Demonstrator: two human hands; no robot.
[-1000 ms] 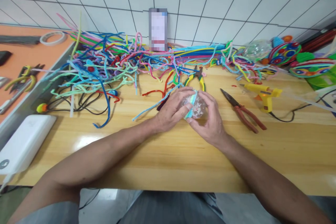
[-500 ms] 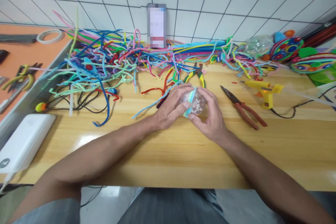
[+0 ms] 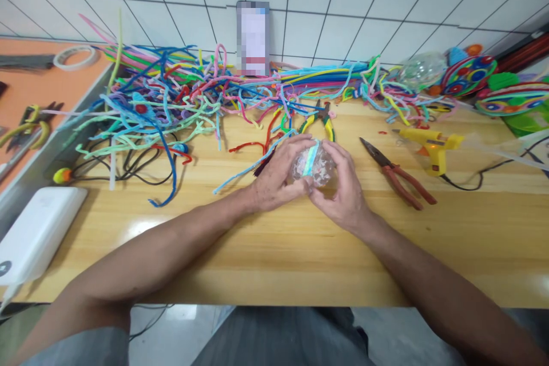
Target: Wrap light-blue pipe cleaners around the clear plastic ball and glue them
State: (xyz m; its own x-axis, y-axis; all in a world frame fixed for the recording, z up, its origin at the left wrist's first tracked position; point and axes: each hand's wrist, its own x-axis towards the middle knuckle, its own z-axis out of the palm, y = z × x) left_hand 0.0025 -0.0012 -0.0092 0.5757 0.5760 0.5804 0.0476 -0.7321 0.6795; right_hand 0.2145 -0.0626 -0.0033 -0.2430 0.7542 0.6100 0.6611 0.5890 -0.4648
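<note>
Between my two hands is a clear plastic ball (image 3: 323, 170) with whitish bits showing in it. A band of blue and yellow-green pipe cleaner (image 3: 310, 159) runs across its face. My left hand (image 3: 281, 177) is closed around the ball's left side, thumb at its lower edge. From the right, my right hand (image 3: 343, 189) grips it with curved fingers, its thumb close to the left thumb. Just beyond the ball lie yellow-and-green handled pliers (image 3: 328, 126). A light blue pipe cleaner (image 3: 240, 175) lies left of my left hand.
Tangled pipe cleaners (image 3: 171, 103) line the back of the table, with a phone (image 3: 253, 40) upright behind. To the right lie red-handled pliers (image 3: 392, 174) and a yellow glue gun (image 3: 435, 148). A white power bank (image 3: 43, 234) and an orange-lined tray (image 3: 51, 91) are at left.
My left thumb has slid down from the band to the ball's lower edge, leaving more of the band and ball showing. Both hands still hold the ball in about the same place.
</note>
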